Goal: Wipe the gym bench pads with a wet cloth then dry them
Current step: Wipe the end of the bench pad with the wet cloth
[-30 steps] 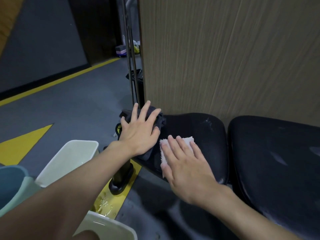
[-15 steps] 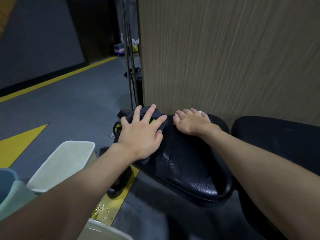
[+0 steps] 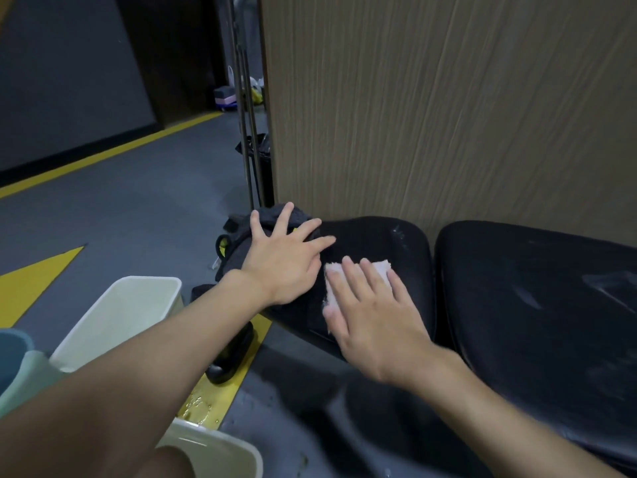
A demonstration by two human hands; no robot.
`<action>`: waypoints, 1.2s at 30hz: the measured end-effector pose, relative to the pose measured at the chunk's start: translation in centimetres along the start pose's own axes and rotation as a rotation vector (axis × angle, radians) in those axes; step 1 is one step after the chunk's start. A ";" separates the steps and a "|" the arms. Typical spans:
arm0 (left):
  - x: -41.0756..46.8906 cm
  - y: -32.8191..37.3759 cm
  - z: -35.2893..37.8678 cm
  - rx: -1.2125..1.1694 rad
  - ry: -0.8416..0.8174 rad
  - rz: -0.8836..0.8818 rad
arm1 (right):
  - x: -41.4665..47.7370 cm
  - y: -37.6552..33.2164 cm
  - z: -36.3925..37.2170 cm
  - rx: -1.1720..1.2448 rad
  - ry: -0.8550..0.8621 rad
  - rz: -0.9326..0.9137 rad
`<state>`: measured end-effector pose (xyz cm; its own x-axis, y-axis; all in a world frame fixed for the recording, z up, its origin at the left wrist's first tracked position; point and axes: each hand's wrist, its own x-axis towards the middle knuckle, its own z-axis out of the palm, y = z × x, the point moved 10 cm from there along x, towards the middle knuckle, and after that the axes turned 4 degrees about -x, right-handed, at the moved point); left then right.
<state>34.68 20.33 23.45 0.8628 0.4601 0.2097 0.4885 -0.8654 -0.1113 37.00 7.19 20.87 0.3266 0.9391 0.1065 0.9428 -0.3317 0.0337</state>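
Note:
A small black bench pad point(image 3: 375, 243) lies against the wooden wall, with a larger black pad point(image 3: 531, 291) to its right. My right hand point(image 3: 368, 312) presses flat, fingers straight, on a small pale pink cloth point(image 3: 382, 265) near the small pad's front. My left hand point(image 3: 286, 257) rests with spread fingers on a dark grey cloth point(image 3: 272, 213) bunched over the pad's left end. Streaks show on both pads.
Two white bins point(image 3: 120, 312) point(image 3: 220, 453) and a blue-green one point(image 3: 17, 360) stand at the lower left. The bench foot point(image 3: 234, 357) sits on a wet yellow floor stripe point(image 3: 213, 398). A wooden wall point(image 3: 448, 115) rises right behind the pads. Metal poles point(image 3: 246, 132) stand at its left edge.
My right hand has slid the pink cloth from the pad's far edge by the wall back toward me. My left hand has stayed on the grey cloth.

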 end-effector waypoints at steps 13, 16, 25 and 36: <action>-0.1 0.3 0.4 0.075 0.056 -0.028 | 9.1 7.6 1.8 0.120 -0.194 0.189; 0.0 0.2 0.6 0.066 0.052 -0.036 | 13.0 11.1 2.0 0.155 -0.217 0.275; 0.0 0.1 0.6 0.062 0.052 -0.056 | 11.0 11.6 2.3 0.166 -0.198 0.326; -0.2 -0.5 -0.1 -0.031 0.037 -0.060 | -3.6 4.1 0.6 0.038 -0.097 0.162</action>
<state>34.26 20.60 23.55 0.8265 0.5040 0.2507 0.5342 -0.8427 -0.0672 39.77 2.53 20.02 0.4777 0.8785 0.0116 0.8785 -0.4775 -0.0136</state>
